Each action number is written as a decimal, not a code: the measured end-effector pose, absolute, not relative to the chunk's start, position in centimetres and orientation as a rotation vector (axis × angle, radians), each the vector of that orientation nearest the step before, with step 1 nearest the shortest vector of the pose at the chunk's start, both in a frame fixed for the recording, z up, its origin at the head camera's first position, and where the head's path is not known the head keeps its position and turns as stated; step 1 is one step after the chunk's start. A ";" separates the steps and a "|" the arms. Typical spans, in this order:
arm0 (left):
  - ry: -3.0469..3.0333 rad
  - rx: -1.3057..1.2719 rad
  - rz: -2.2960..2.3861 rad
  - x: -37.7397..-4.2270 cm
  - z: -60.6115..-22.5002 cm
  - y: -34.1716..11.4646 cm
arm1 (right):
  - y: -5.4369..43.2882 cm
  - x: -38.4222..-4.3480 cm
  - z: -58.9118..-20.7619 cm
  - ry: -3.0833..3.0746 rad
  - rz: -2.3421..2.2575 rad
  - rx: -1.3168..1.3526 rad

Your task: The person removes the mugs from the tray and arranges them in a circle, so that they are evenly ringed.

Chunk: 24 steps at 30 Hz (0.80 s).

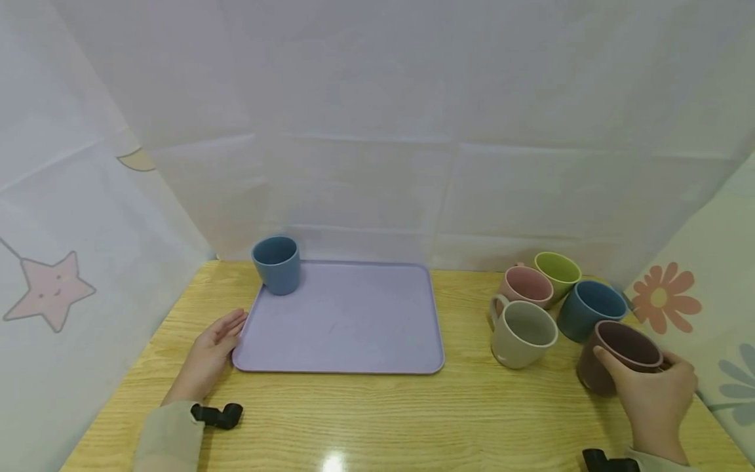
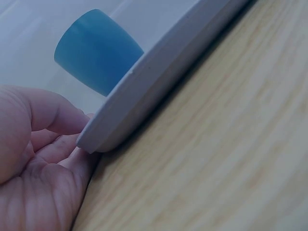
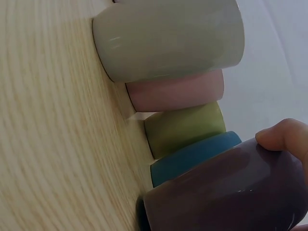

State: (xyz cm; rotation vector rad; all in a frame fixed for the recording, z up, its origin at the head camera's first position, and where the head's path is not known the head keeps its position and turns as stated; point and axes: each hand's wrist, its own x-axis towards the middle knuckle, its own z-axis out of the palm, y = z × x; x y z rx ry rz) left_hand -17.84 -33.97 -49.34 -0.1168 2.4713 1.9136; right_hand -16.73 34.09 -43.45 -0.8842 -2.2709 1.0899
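Observation:
My right hand (image 1: 660,393) grips a dark brown mug (image 1: 601,370) at the table's right side. Its thumb presses on the near rim and the fingers lie round the far right side, where the handle is mostly hidden. The right wrist view shows the mug's base (image 3: 149,211) close to the wood; whether it touches cannot be told. At the left, my left hand (image 1: 209,351) rests beside a lilac tray (image 1: 354,321), relaxed fingers and thumb touching its left edge. A blue cup (image 1: 280,269) stands upright at the tray's back left corner, its handle not visible.
Left of the brown mug stand a cream mug (image 1: 519,337), a pink mug (image 1: 527,285), a green mug (image 1: 557,272) and another blue mug (image 1: 590,311), close together. White cloth (image 1: 366,131) hangs behind and at both sides of the wooden table (image 1: 354,419).

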 end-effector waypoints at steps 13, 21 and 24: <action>2.466 -0.118 1.915 -18.0 -49.2 -33.9 | 33.8 -17.1 -44.0 -2.191 1.163 -0.916; 2.455 -0.134 1.918 -18.1 -49.4 -34.0 | 33.6 -17.0 -43.9 -2.170 1.211 -0.905; 2.459 -0.135 1.917 -18.1 -49.5 -34.0 | 33.5 -17.1 -43.9 -2.173 1.222 -0.904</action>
